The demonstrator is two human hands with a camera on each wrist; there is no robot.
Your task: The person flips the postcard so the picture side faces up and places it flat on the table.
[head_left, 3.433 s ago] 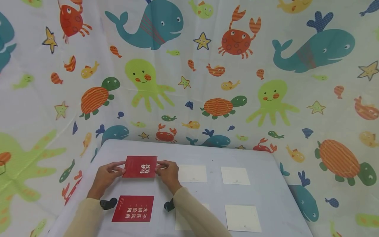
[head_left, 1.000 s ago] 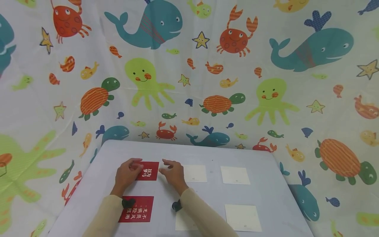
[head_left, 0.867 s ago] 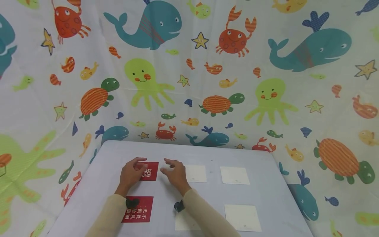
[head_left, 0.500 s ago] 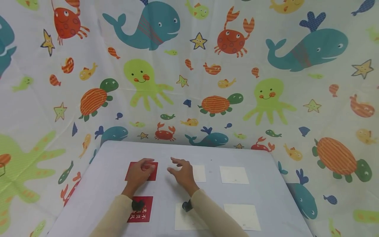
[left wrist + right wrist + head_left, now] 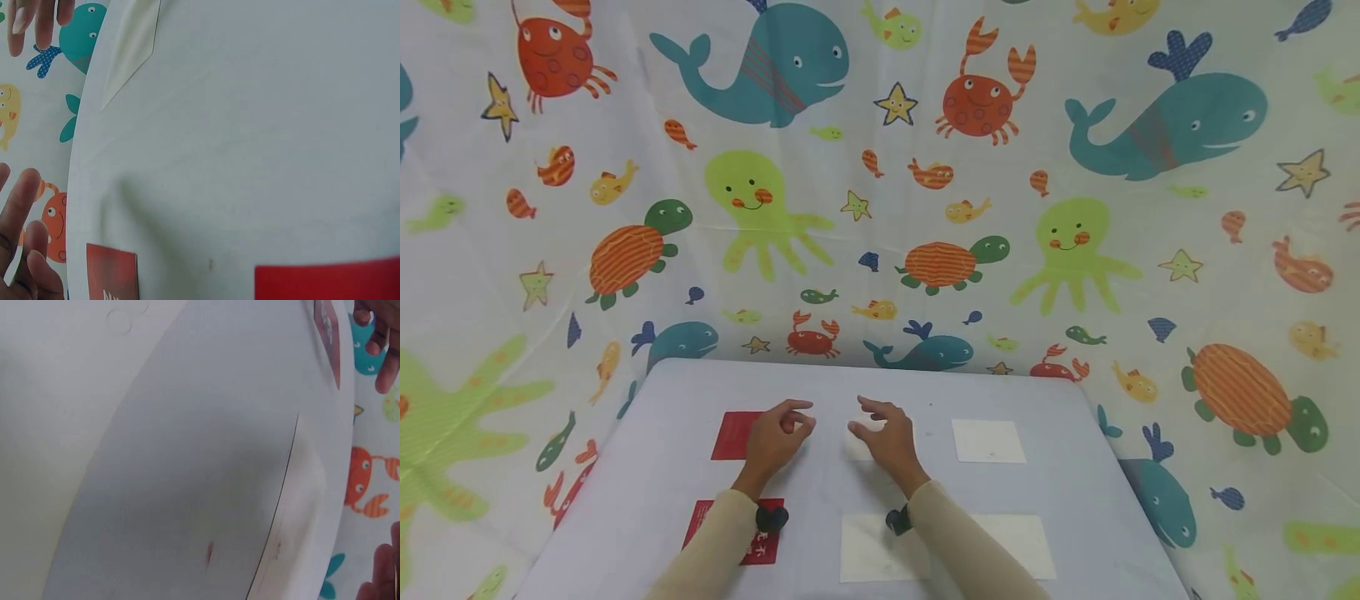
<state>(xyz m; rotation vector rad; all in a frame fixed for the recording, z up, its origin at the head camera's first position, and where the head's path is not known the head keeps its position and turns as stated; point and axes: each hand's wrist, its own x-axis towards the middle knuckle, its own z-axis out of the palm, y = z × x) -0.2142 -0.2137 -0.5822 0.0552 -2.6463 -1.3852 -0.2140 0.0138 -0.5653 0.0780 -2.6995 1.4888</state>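
Both hands hover over the white table with nothing between their fingers, thumb and fingertips of each facing the other hand. My left hand (image 5: 775, 437) overlaps the right part of the far red card (image 5: 733, 435), hiding its white lettering. My right hand (image 5: 887, 437) is over the far middle white card (image 5: 859, 450) and covers much of it. Below, the near red card (image 5: 698, 515) is partly hidden by the left sleeve and wrist camera. In the left wrist view, fingers (image 5: 25, 206) show at the left edge, away from the red card (image 5: 331, 281) at the bottom.
Three more white cards lie on the table: one far right (image 5: 988, 442), one near middle (image 5: 880, 562), one near right (image 5: 1026, 537), which the right sleeve (image 5: 977, 542) partly covers. Behind the table hangs a curtain (image 5: 842, 250) printed with sea animals.
Earlier both hands held the far red card by its sides; they let it go, and it lies on the table. Since then both hands have moved right, away from its edges.
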